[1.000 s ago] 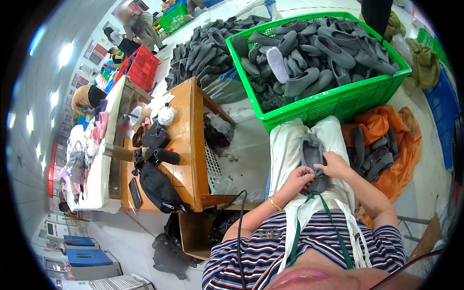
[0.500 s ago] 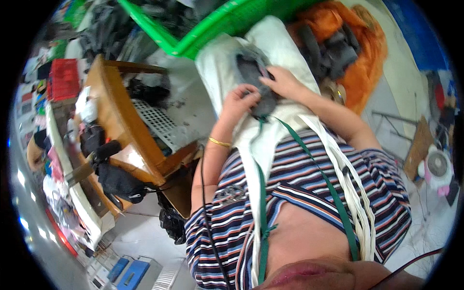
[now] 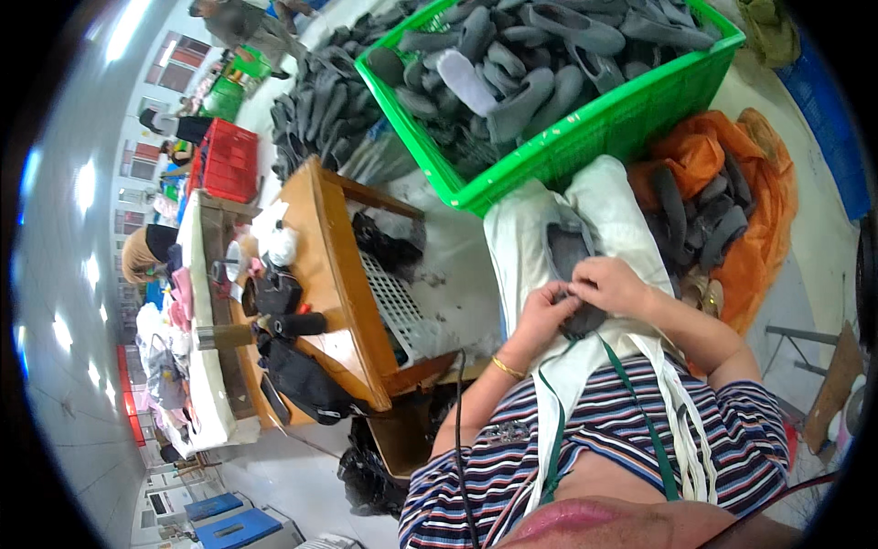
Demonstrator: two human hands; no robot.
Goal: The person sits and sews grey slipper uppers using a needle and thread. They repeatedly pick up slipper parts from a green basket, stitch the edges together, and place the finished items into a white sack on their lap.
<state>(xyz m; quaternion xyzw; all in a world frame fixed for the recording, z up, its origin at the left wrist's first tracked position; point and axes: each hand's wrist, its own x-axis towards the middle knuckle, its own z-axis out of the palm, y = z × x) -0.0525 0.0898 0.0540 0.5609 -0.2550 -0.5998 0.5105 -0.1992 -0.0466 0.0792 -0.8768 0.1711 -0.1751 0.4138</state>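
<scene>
A grey slipper [image 3: 569, 240] lies on the white cloth [image 3: 615, 194] over my lap, its opening facing up. My left hand [image 3: 541, 316] is closed at the slipper's left side, thumb and fingers pinched together. From the right, my right hand [image 3: 611, 284] reaches across the slipper, its fingers also pinched. The fingertips of both hands meet above the slipper's lower half. Whatever small thing they pinch is hidden between them.
Just beyond my knees stands a green crate [image 3: 585, 157] heaped with grey slippers. More slippers lie in an orange sack [image 3: 777, 224] at the right and in a pile [image 3: 329, 110] behind. A wooden table [image 3: 331, 274] stands left, with a red crate [image 3: 227, 157] farther off.
The view has swung, so my lap sits lower and farther right, and more of the green crate shows. My hands have come together, fingertips meeting over the slipper.
</scene>
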